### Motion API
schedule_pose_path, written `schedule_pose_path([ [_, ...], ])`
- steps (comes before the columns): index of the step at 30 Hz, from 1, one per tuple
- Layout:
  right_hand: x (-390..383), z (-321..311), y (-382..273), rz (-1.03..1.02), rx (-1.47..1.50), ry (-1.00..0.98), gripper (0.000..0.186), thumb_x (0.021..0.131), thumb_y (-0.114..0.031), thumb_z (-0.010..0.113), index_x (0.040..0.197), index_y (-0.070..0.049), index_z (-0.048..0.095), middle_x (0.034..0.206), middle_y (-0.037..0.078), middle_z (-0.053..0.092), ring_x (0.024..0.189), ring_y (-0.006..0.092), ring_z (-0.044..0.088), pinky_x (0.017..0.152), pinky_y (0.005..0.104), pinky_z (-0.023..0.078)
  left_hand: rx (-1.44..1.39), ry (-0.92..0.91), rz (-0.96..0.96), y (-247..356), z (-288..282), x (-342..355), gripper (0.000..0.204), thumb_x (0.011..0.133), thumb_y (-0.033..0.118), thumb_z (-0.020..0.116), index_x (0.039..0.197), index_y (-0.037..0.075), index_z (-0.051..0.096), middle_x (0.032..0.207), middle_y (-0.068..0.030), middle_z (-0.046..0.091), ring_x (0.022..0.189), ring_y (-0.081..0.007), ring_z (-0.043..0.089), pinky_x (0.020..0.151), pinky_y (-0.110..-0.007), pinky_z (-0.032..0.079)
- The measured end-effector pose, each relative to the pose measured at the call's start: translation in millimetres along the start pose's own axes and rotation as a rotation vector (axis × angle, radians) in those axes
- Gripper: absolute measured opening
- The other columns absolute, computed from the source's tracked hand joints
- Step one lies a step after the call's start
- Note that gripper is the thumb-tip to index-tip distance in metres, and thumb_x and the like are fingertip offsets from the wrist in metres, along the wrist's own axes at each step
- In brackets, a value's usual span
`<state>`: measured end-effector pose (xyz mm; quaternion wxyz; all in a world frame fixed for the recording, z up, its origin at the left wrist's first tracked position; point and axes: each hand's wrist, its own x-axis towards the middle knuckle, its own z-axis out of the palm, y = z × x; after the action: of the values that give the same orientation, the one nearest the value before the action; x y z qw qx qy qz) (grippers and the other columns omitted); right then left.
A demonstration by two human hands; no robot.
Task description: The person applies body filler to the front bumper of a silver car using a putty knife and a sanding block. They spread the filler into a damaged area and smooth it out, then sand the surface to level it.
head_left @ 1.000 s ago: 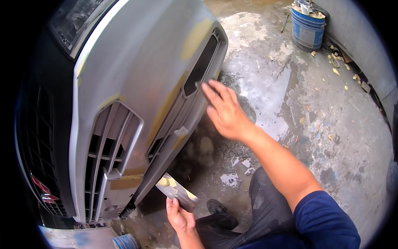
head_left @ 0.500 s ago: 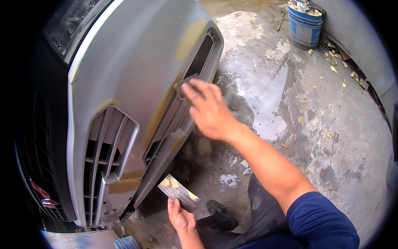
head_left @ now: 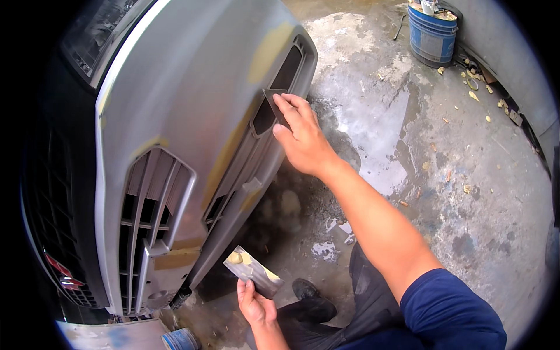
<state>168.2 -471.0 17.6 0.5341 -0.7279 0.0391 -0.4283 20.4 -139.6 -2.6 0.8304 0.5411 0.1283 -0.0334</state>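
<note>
A bucket [head_left: 433, 38] stands right of the bumper [head_left: 175, 87]. Beside its near end, the left hand [head_left: 256, 304] pinches a paste-smeared plate [head_left: 255, 272]; the right hand [head_left: 303, 137], fingers closed on a scraper [head_left: 277, 112] over its opening, has shifted toward its far end.

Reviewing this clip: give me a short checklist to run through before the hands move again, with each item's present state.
1. Dark flat blade held in the right hand: ok.
2. Flat plate held in the left hand: ok.
3. Yellowish paste present on the plate: ok, near its far end and along an edge.
4. Blade pressed against the grey bumper: cannot tell; it overlaps the upper opening in this view.
5. Yellowish patch on the bumper dry: cannot tell.
6. Floor free of scraps: not ok; pale and yellowish bits lie about.
</note>
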Motion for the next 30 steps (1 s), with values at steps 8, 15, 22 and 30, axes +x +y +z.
schedule_pose_path([
  [8,-88,-1,-49,-0.017,0.45,-0.49,0.053,0.094,-0.013,0.055,0.145,-0.002,0.043,0.144,0.018,0.04,0.134,0.0344,0.041,0.112,0.0406,0.035,0.001,-0.025,-0.008,4,20,-5,0.04,0.098,0.003,0.047,0.138,-0.001,0.046,0.132,-0.0176,0.059,0.122,-0.0278,0.058,0.107,-0.043,0.044],
  [15,-127,-52,-67,0.131,0.678,-0.895,0.048,0.098,-0.024,0.057,0.139,0.0,0.052,0.141,0.016,0.047,0.132,0.0294,0.047,0.109,0.0382,0.038,-0.048,-0.032,0.039,6,55,0,0.033,0.095,0.003,0.054,0.128,-0.001,0.053,0.125,-0.0121,0.062,0.116,-0.0233,0.058,0.107,-0.039,0.041],
  [22,-164,-68,-43,0.189,0.292,-0.891,0.043,0.1,-0.021,0.053,0.138,-0.001,0.053,0.14,0.016,0.049,0.131,0.0296,0.048,0.107,0.0396,0.04,-0.125,-0.016,0.042,15,68,3,0.028,0.097,0.003,0.054,0.124,-0.001,0.055,0.124,-0.0114,0.063,0.115,-0.0209,0.058,0.106,-0.037,0.043],
  [30,-166,-78,-40,1.111,0.85,-0.542,0.067,0.085,0.011,0.05,0.149,0.0,0.036,0.142,0.013,0.051,0.127,0.0196,0.052,0.105,0.0341,0.043,-0.01,-0.025,0.173,-1,87,-9,0.03,0.096,0.003,0.057,0.125,-0.002,0.055,0.123,-0.0105,0.063,0.114,-0.0183,0.058,0.105,-0.034,0.042],
])
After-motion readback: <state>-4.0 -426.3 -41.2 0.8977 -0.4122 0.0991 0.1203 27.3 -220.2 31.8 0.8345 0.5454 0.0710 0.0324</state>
